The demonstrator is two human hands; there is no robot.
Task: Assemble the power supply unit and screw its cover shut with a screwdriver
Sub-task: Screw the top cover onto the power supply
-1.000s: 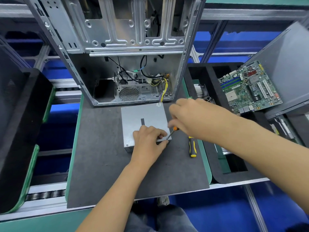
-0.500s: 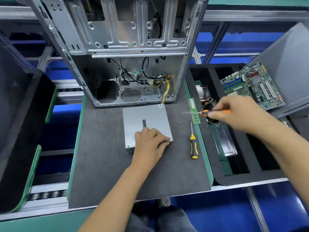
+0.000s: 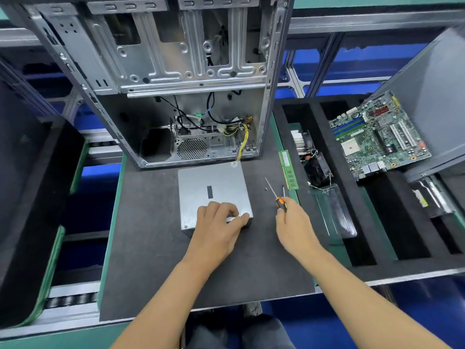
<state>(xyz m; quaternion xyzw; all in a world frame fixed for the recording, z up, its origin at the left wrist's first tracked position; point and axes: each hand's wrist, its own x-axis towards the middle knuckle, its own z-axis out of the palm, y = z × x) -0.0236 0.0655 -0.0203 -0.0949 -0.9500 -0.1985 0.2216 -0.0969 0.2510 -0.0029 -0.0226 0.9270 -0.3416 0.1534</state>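
One power supply unit (image 3: 214, 190) lies flat on the dark grey mat (image 3: 151, 235), just in front of the open computer case (image 3: 176, 84). It is a plain silver metal box with a small dark rectangle in the middle of its top cover. The left hand (image 3: 219, 222) rests on its near right corner, fingers curled over the edge and gripping it. Two screwdrivers show to the right of the unit: the right hand (image 3: 293, 222) holds the orange-and-black screwdriver (image 3: 275, 195) by its handle, shaft pointing away and to the left, and only the thin shaft of a second screwdriver (image 3: 283, 190) shows just beside it. One tiny screw (image 3: 266, 189) lies on the mat near the shafts. One green memory stick (image 3: 288, 170) lies at the mat's right edge, one motherboard (image 3: 377, 134) farther right
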